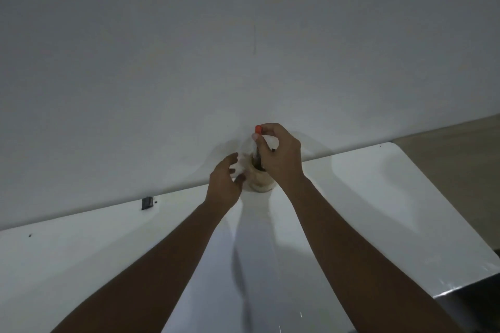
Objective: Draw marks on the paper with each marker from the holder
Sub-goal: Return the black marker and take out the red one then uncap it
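A pale cup-shaped holder [259, 181] stands on the white table at its far edge, against the wall. My right hand [281, 155] is above it, fingers pinched on a marker with an orange-red cap [257, 129] that stands upright with its dark barrel reaching into the holder. My left hand [226, 181] is beside the holder's left side with fingers spread, close to it; contact cannot be told. A sheet of white paper [257, 265] lies on the table between my forearms, hard to tell from the tabletop.
The white table [378, 197] ends at a rounded corner on the right, with floor beyond. A small dark clip-like object [147, 203] sits at the table's far edge on the left. A plain white wall rises behind.
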